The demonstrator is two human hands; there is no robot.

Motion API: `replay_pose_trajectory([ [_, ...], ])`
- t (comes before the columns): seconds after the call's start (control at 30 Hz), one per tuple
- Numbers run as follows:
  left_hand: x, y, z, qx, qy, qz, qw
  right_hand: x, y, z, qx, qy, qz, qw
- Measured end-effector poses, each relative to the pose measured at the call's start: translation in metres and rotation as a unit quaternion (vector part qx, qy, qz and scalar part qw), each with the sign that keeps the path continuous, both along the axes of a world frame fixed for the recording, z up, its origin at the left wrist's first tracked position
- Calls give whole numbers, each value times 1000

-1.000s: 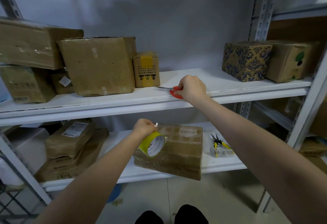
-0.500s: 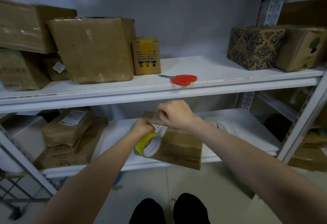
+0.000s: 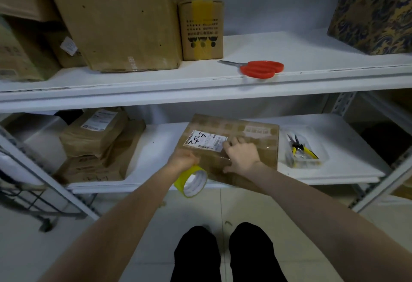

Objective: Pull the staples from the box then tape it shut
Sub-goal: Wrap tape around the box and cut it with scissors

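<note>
The box (image 3: 252, 130) lies on the lower shelf (image 3: 345, 148) of a white metal rack, close to the front edge. Its top faces up and carries a white shipping label (image 3: 204, 140) with black handwriting. The left hand (image 3: 182, 159) is at the box's near left corner, its fingers clenched around a tape roll (image 3: 192, 181) with a yellow outer band and a white core. The roll hangs just below the hand, in front of the shelf edge. The right hand (image 3: 242, 155) rests on the top of the box just right of the label. Its fingers (image 3: 231, 142) are lightly bent, with the tips touching the cardboard, and the thumb reaches toward the near edge. This hand grasps nothing and only presses on the box. Just right of the box, on the same shelf, a clear plastic tray (image 3: 321, 159) holds pliers (image 3: 299, 149) with yellow and black handles. At the left end of that shelf sit brown paper parcels (image 3: 95, 132), stacked one on another. On the upper shelf (image 3: 289, 47), red-handled scissors (image 3: 260, 69) lie flat near the front edge, blades pointing left. Behind them stands a small carton (image 3: 201, 27) with a yellow tape stripe, touching a large plain carton (image 3: 120, 18) on its left. A blue and gold patterned box (image 3: 374, 12) sits well apart at the right. Two black shoes (image 3: 196, 252) show on the tiled floor below.
</note>
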State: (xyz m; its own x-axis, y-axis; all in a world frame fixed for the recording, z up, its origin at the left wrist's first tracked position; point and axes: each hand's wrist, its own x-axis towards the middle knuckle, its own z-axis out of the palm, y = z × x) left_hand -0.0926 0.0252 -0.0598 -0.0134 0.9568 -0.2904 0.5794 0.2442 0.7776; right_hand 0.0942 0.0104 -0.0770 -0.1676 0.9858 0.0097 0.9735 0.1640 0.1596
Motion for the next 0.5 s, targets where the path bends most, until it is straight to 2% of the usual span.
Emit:
replay_pose_trajectory([
  [0.1, -6, 4, -5, 4, 3, -3, 1000, -3, 6, 6, -31, -48, 1, 998],
  [0.13, -8, 3, -4, 1, 1, 0, 1000, -6, 7, 10, -39, -35, -5, 999],
  [0.17, -10, 4, -3, 1, -7, 2, 1000, -11, 9, 14, -37, 16, -9, 999],
  [0.2, -12, 5, -3, 6, -13, 8, 1000, -17, 12, 18, -26, 103, -5, 994],
  [0.3, -22, 8, -7, 26, -38, 34, 998, -47, 17, 22, -26, 366, 2, 930],
  [0.4, -33, 6, -5, 49, -64, 33, 996, -77, 20, 13, -88, 453, -12, 887],
  [0.5, -51, 8, -4, 54, -74, 48, 995, -99, 27, 3, -80, 524, -20, 848],
])
